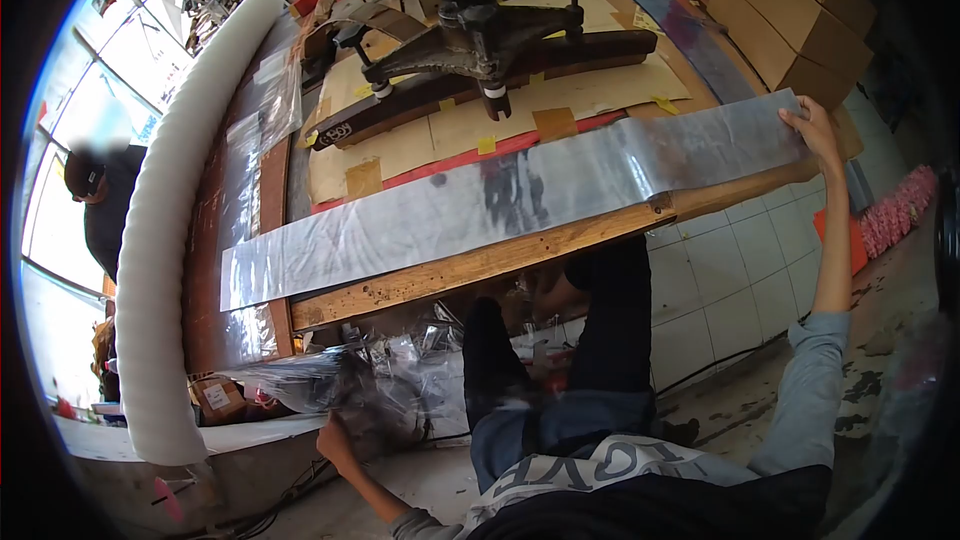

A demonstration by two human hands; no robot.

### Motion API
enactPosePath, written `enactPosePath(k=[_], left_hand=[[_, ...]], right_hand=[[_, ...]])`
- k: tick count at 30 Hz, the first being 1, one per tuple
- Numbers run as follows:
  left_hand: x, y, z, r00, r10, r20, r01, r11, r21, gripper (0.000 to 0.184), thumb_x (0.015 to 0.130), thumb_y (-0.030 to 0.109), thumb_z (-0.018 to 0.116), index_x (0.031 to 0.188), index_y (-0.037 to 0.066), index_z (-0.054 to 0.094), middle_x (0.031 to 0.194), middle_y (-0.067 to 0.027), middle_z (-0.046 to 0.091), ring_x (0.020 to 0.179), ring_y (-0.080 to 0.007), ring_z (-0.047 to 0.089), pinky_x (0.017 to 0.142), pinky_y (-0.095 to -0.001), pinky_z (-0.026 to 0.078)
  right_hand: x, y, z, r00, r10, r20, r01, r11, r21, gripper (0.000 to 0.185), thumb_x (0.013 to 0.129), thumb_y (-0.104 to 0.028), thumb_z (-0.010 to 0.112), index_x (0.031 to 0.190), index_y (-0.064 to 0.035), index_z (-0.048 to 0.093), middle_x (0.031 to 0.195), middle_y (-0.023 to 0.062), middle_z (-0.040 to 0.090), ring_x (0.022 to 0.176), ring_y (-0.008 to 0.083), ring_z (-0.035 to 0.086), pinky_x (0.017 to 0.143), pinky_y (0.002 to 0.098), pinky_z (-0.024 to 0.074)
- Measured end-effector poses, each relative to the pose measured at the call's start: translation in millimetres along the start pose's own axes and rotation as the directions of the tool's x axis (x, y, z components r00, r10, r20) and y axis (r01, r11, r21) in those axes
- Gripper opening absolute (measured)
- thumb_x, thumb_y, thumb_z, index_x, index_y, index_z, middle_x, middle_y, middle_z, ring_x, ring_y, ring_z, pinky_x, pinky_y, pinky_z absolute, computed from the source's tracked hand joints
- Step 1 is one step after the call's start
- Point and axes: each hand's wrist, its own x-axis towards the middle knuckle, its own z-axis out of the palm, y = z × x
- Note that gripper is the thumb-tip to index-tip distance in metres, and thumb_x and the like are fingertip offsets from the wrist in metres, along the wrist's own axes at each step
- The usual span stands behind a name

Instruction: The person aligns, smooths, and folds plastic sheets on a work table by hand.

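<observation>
A long strip of clear plastic film (400, 230) lies across the front of the workbench, from its left end to the right corner. My right hand (815, 132) pinches the strip's far right end between thumb and fingers, and the film has a raised fold near its middle right. Low on the left, my left hand (340, 445) is closed beside a heap of crumpled clear plastic (410, 370) under the bench edge. What its fingers hold, if anything, is hidden and partly blurred.
A black clamp-like metal frame (480, 50) stands on the bench behind the strip. Cardboard boxes (790, 0) sit at the back right. A thick white foam roll (160, 260) runs along the left side. Another person (110, 200) is beyond it. A pink fluffy item (895, 210) is at right.
</observation>
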Motion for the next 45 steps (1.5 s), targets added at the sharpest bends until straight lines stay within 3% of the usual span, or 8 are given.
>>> enactPosePath(k=[4, 6, 9, 13, 19, 26, 36, 45], left_hand=[[-27.7, 7.8, -13.3, 0.973, -0.058, 0.222, 0.019, 0.985, 0.172, 0.023, 0.09, 0.025, 0.055, 0.099, 0.008, 0.066, 0.084, -0.0202, 0.065, 0.081, -0.0349, 0.065, 0.071, -0.0446, 0.051], [-6.3, 31.7, -56.6, 0.832, 0.251, 0.495, -0.198, 0.967, -0.158, 0.028, 0.09, 0.028, 0.057, 0.1, 0.004, 0.066, 0.095, -0.0206, 0.066, 0.089, -0.0345, 0.064, 0.077, -0.0401, 0.051], [9.0, 154.8, -217.6, 0.699, 0.711, 0.08, -0.36, 0.446, -0.82, 0.021, 0.089, 0.016, 0.058, 0.104, 0.002, 0.066, 0.092, -0.0159, 0.066, 0.086, -0.0317, 0.064, 0.074, -0.0379, 0.049], [34.1, 264.5, -319.7, 0.46, 0.756, -0.465, -0.704, -0.007, -0.71, 0.009, 0.084, 0.006, 0.064, 0.092, 0.002, 0.064, 0.085, -0.0115, 0.06, 0.077, -0.0296, 0.063, 0.067, -0.0349, 0.048], [62.3, 425.8, -337.0, 0.311, 0.686, -0.658, -0.947, 0.166, -0.274, 0.031, 0.088, 0.017, 0.058, 0.113, -0.001, 0.057, 0.112, -0.0138, 0.057, 0.104, -0.0316, 0.057, 0.088, -0.0427, 0.046], [48.4, 489.1, -326.4, 0.293, 0.579, -0.76, -0.955, 0.221, -0.2, 0.032, 0.075, 0.008, 0.058, 0.106, 0.0, 0.058, 0.107, -0.013, 0.057, 0.099, -0.0286, 0.056, 0.085, -0.0423, 0.046], [129.5, 392.5, -337.7, 0.425, 0.832, -0.357, -0.876, 0.278, -0.394, 0.045, 0.079, 0.046, 0.069, 0.1, 0.009, 0.057, 0.079, -0.0116, 0.065, 0.076, -0.0331, 0.064, 0.065, -0.0429, 0.051], [209.8, 185.8, -309.5, 0.672, 0.717, -0.186, -0.675, 0.491, -0.55, 0.041, 0.063, 0.029, 0.086, 0.08, 0.002, 0.061, 0.074, -0.0082, 0.065, 0.07, -0.019, 0.063, 0.067, -0.0322, 0.049]], right_hand=[[-50.1, -57.2, 41.5, 0.828, -0.442, -0.346, -0.032, 0.578, -0.816, 0.041, 0.085, -0.022, 0.067, 0.116, 0.0026, 0.056, 0.113, 0.0153, 0.061, 0.101, 0.0286, 0.061, 0.089, 0.0347, 0.0456], [-56.0, -74.4, 62.7, 0.824, -0.507, -0.254, 0.324, 0.788, -0.523, 0.036, 0.085, -0.019, 0.065, 0.115, 0.0011, 0.058, 0.112, 0.0192, 0.06, 0.103, 0.0369, 0.058, 0.089, 0.0407, 0.0462], [-95.7, -151.8, 107.0, 0.775, -0.631, -0.042, 0.606, 0.76, -0.236, 0.033, 0.085, -0.018, 0.066, 0.112, -0.0012, 0.061, 0.113, 0.0148, 0.061, 0.101, 0.0317, 0.059, 0.09, 0.0389, 0.0445], [-113.4, -199.9, 167.0, 0.57, -0.82, 0.053, 0.802, 0.541, -0.252, 0.032, 0.083, -0.021, 0.065, 0.107, -0.0003, 0.062, 0.108, 0.0098, 0.061, 0.101, 0.0255, 0.058, 0.089, 0.0399, 0.0425], [-115.8, -190.6, 188.2, 0.62, -0.782, 0.067, 0.72, 0.533, -0.445, 0.031, 0.084, -0.021, 0.064, 0.107, -0.0016, 0.062, 0.108, 0.0079, 0.059, 0.108, 0.0221, 0.054, 0.094, 0.041, 0.0382], [-116.9, -179.1, 178.3, 0.557, -0.83, -0.041, 0.771, 0.535, -0.345, 0.025, 0.079, -0.009, 0.066, 0.103, -0.0026, 0.061, 0.105, 0.0085, 0.058, 0.105, 0.0238, 0.054, 0.091, 0.0395, 0.0401], [-115.2, -183.4, 178.2, 0.692, -0.72, -0.064, 0.695, 0.687, -0.214, 0.014, 0.079, -0.008, 0.066, 0.088, -0.0075, 0.055, 0.093, 0.003, 0.055, 0.096, 0.023, 0.053, 0.084, 0.0386, 0.0399], [-114.4, -183.3, 179.5, 0.726, -0.686, -0.052, 0.669, 0.721, -0.178, 0.012, 0.082, -0.009, 0.064, 0.088, -0.0076, 0.055, 0.091, 0.003, 0.056, 0.095, 0.0232, 0.053, 0.082, 0.0384, 0.0387]])
